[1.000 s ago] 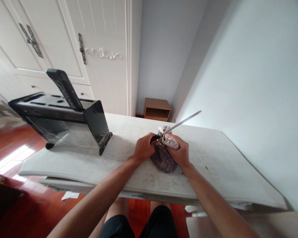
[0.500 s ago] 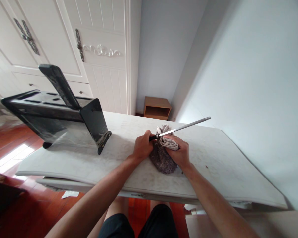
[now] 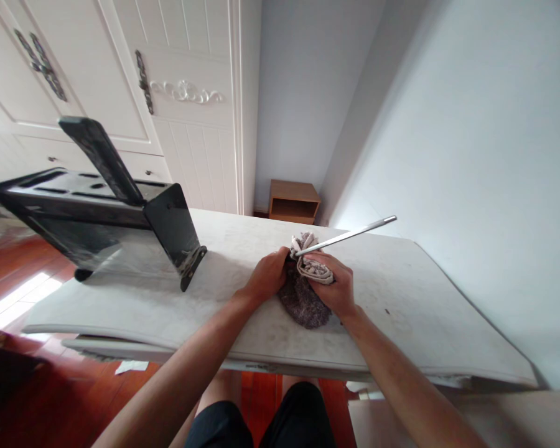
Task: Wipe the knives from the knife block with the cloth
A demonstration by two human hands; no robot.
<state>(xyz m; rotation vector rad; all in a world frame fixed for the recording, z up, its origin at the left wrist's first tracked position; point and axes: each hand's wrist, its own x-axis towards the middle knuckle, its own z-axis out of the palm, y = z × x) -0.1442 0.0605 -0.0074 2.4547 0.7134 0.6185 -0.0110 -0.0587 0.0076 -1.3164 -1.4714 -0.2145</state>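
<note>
We look down at a pale, stained table [image 3: 233, 298], with our two hands close together near its middle. Our left hand [image 3: 269, 272] is closed around the dark handle end of a slim metal rod [image 3: 348, 238], which slants up and away to the right. Our right hand [image 3: 338, 283] is clamped on a grey-brown cloth [image 3: 305, 305], its pale folded part bunched against the rod and its darker part resting on the table.

To our left, well apart from the hands, stands a black slotted holder [image 3: 165, 227]; a thick black handle [image 3: 100, 158] leans out of its top, blocking part of a white cabinet [image 3: 198, 146] behind. Past the table's far edge sits a small brown open-fronted unit [image 3: 294, 190]. A pale wall [image 3: 485, 155] borders the right side. A white scrap [image 3: 131, 367] lies on the reddish floor [image 3: 93, 398].
</note>
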